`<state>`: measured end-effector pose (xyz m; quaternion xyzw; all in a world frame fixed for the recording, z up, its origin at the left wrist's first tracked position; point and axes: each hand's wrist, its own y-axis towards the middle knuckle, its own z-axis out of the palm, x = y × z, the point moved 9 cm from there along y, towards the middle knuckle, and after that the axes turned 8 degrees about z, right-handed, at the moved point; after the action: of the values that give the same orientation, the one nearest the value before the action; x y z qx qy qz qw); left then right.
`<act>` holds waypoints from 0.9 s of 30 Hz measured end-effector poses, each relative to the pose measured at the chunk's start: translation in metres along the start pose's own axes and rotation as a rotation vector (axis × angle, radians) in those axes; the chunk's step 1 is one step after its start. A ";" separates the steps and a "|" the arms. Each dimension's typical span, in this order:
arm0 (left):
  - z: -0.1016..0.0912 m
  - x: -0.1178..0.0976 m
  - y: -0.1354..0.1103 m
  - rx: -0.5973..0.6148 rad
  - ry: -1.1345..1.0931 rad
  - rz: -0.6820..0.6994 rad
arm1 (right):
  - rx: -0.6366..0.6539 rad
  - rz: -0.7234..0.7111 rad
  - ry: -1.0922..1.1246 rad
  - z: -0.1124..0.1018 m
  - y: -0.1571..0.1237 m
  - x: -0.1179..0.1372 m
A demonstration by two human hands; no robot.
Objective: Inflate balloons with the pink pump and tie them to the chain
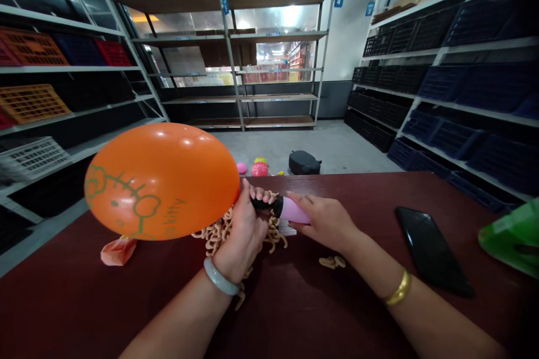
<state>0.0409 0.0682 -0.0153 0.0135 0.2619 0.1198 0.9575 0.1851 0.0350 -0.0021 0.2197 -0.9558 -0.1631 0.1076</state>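
A large inflated orange balloon [168,179] with a cartoon outline printed on it extends to the left of my left hand [249,217]. That hand is closed around the balloon's neck and the black front part of a hand balloon pump; my fingers hide where the two meet. My right hand [326,221] grips the pink body of the balloon pump [293,210]. Under and around my left hand lies a pile of curled tan pieces [216,236]. A few loose tan pieces [332,262] rest below my right hand. A limp peach-coloured balloon [118,251] lies beneath the inflated one.
On the dark red table [303,314], a black phone [433,249] and a green packet [511,235] lie to the right. Beyond the far edge are small balloons [260,168] and a dark bag [304,162] on the floor. Shelves with crates [33,104] line both sides.
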 end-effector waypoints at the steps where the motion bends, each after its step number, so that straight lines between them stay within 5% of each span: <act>1: -0.001 0.001 -0.001 -0.006 0.005 -0.001 | -0.007 -0.016 -0.008 -0.002 0.000 0.002; 7: -0.007 0.002 0.000 -0.050 0.017 -0.006 | -0.060 -0.142 -0.079 -0.016 -0.002 0.021; 21: -0.014 -0.007 0.010 -0.056 0.066 0.079 | 0.043 -0.085 -0.089 -0.017 -0.002 0.033; 27: -0.036 -0.050 0.034 -0.143 0.086 0.172 | 0.042 -0.033 -0.010 -0.011 0.001 0.010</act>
<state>-0.0263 0.0884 -0.0184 -0.0374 0.2914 0.2203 0.9301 0.1787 0.0289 0.0095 0.2366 -0.9558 -0.1460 0.0958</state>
